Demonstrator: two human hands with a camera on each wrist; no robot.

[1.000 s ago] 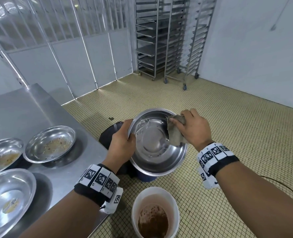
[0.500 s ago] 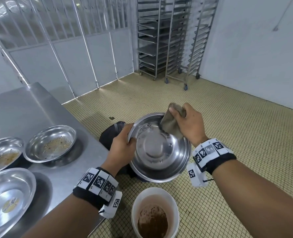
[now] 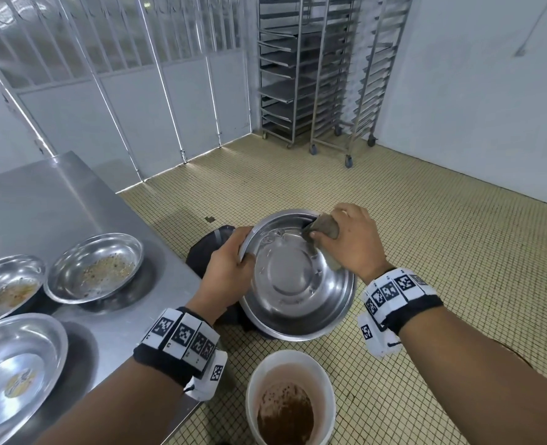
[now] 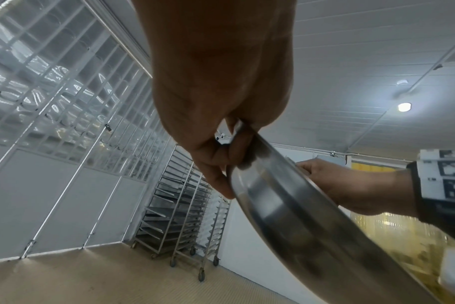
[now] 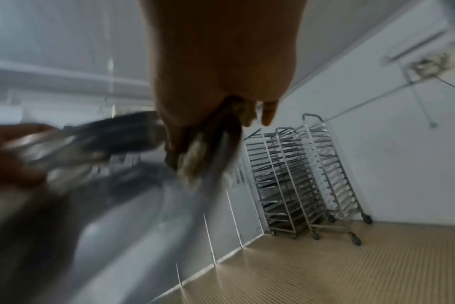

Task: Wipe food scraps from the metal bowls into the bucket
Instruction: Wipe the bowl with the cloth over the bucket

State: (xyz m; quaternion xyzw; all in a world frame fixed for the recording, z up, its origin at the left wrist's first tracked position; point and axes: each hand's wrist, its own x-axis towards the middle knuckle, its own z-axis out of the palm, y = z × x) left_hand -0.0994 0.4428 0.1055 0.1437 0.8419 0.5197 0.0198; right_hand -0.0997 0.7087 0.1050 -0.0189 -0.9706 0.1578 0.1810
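Table (image 3: 73, 200) is carrying three dirty bowls. Bucket (image 3: 326, 409) is waiting below. Left hand (image 3: 225, 274) is gripping the tilted bowl (image 3: 297, 284) by its rim; right hand (image 3: 350, 240) is clutching a rag (image 3: 325, 226), wiping inside. Looking clean; probably swapping bowls next.

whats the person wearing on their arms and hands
Both forearms are bare, no sleeves or gloves. Each wrist carries a black band topped with white blocks printed with black square-pattern markers, and a small white tagged box hangs beneath each wrist.

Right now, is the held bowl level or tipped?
Tipped: the left hand grips the held bowl by its rim, its inside facing the camera.
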